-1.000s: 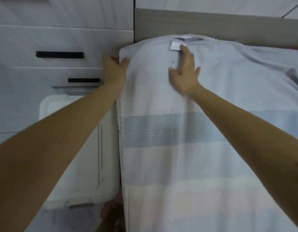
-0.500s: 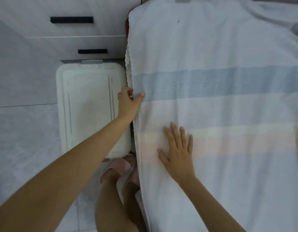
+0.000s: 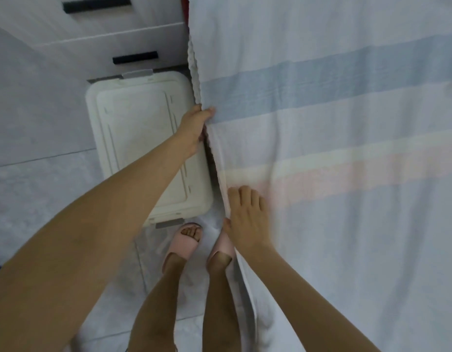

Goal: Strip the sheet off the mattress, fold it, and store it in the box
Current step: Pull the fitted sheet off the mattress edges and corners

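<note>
As the left hand (image 3: 194, 128) gripped the pale striped cotton sheet (image 3: 334, 148) at mid-frame, seemingly to peel it free, the right hand (image 3: 245, 219) lay flat below, steadying it.

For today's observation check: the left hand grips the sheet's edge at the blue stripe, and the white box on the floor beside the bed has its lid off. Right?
Not quite: the head view shows the white box with its lid on. The rest stands: the left hand grips the edge of the sheet at the blue stripe, and the box sits on the floor beside the bed.
</note>
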The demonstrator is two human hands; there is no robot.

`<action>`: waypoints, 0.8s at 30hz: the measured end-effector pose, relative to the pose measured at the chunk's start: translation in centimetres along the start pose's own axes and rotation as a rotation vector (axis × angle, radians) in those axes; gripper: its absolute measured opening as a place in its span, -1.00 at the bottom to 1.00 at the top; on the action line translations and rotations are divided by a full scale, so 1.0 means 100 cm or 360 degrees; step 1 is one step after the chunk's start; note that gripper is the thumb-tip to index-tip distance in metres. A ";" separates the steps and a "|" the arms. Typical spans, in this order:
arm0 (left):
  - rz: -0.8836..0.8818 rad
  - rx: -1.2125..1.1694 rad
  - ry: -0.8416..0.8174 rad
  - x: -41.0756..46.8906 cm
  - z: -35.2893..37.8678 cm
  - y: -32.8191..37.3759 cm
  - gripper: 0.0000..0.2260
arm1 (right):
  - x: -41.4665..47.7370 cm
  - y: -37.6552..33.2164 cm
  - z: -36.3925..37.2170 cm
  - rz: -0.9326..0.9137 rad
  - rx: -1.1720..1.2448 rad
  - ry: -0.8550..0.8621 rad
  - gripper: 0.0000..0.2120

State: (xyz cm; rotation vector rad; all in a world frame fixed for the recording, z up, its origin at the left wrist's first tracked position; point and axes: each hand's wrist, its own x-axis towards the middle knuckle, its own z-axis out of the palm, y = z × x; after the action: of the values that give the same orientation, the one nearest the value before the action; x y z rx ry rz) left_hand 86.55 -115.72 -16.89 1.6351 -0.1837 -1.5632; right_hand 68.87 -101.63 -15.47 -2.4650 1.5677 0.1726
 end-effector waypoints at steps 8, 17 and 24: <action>0.0556 0.0510 0.0190 -0.009 -0.018 0.005 -0.75 | 0.019 -0.040 0.006 0.0652 -0.0052 -0.0176 -0.62; 0.0419 0.0522 0.0007 -0.003 -0.031 0.019 -0.88 | 0.009 -0.044 -0.004 0.0604 0.0388 0.0019 -0.78; 0.0376 0.0618 0.0048 0.012 -0.051 0.023 -0.89 | -0.001 -0.060 -0.025 0.0448 0.0605 -0.0116 -0.80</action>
State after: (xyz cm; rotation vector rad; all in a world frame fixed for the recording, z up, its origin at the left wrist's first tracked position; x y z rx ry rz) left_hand 92.27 -115.62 -17.03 1.8517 -0.6750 -1.3786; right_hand 74.22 -99.65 -12.30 -1.9295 1.7255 0.0052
